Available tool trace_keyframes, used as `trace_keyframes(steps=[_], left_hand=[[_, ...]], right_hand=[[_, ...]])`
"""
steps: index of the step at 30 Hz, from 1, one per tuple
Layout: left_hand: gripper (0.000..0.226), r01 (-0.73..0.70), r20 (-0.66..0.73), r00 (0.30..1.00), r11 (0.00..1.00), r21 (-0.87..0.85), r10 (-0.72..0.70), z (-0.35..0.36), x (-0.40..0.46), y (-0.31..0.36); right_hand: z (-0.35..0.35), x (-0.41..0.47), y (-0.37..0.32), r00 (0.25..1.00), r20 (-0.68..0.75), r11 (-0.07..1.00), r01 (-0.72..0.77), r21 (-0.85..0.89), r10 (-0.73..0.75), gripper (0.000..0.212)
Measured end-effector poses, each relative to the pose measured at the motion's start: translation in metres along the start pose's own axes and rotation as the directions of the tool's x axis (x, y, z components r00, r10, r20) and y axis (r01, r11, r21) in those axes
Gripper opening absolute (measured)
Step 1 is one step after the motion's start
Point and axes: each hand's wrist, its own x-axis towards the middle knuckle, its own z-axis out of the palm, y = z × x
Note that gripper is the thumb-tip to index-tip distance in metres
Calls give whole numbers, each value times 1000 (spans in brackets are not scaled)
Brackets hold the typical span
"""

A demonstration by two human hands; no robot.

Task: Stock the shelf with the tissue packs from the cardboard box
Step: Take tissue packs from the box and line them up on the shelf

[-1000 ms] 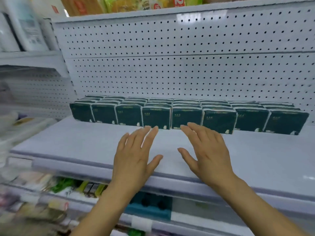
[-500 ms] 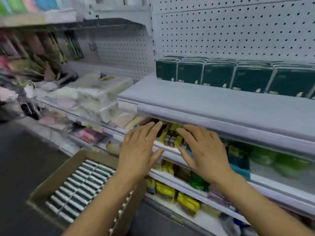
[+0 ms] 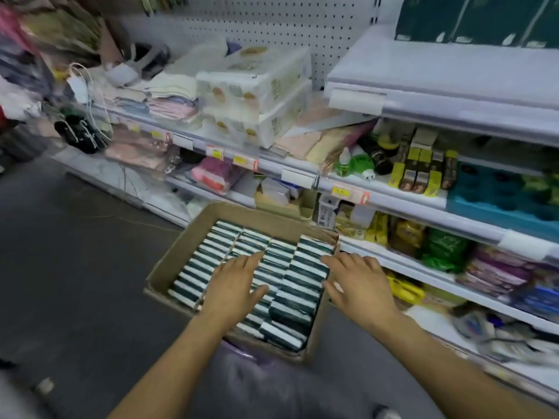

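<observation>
Tissue packs point(image 3: 208, 255) on edge, rows along cardboard box point(image 3: 169, 255).

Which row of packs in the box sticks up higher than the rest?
The rightmost row, by the right hand. Its packs stand above the other rows in the box, which lie lower and level.

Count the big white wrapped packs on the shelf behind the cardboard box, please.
2. The upper white pack lies directly on the lower white pack, and both stand on the shelf. More may be hidden behind them.
</observation>
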Motion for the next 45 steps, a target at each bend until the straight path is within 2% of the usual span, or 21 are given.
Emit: trace_keyframes(steps=[6, 10, 16, 21, 25, 29, 33, 37, 40, 43, 45], left_hand=[[64, 50, 252, 967, 996, -78, -29, 73, -5, -30], [60, 32, 369, 929, 994, -108, 10, 120, -2, -35], [61, 35, 474, 880, 989, -145, 38, 170, 7, -38], [54, 9, 464, 884, 989, -145, 59, 182, 14, -40], [49, 0, 466, 882, 990, -142, 67, 182, 17, -42], [45, 29, 459, 887, 989, -142, 40, 178, 19, -42], [41, 11, 439, 897, 989, -150, 57, 177, 14, -40], [40, 55, 399, 916, 968, -246, 49, 170, 4, -41], [40, 117, 344, 939, 928, -353, 12, 147, -6, -42], [37, 215, 285, 955, 843, -493, -77, 117, -10, -38], [37, 225, 235, 966, 787, -575, -104, 94, -7, -29]], right_hand=[[68, -4, -22, 948, 318, 1000, 0, 30, -10, 37], [116, -1, -24, 914, 405, 999, -11, 32, -3, 36], [173, 11, -32, 888, 457, 996, 82, -37, -56, 36], [197, 17, -36, 890, 456, 976, 121, -183, -25, 43], [207, 19, -38, 920, 391, 978, 118, -174, -41, 55], [213, 16, -41, 927, 369, 981, 126, -149, -63, 49], [210, 11, -46, 905, 424, 988, 63, -140, 3, 42], [196, 10, -43, 914, 400, 997, -72, 3, 65, 36], [160, 7, -37, 946, 295, 961, -194, 195, 132, 30], [114, -1, -26, 950, 214, 905, -285, 316, 225, 21], [83, -7, -14, 937, 189, 857, -345, 383, 292, 22]])
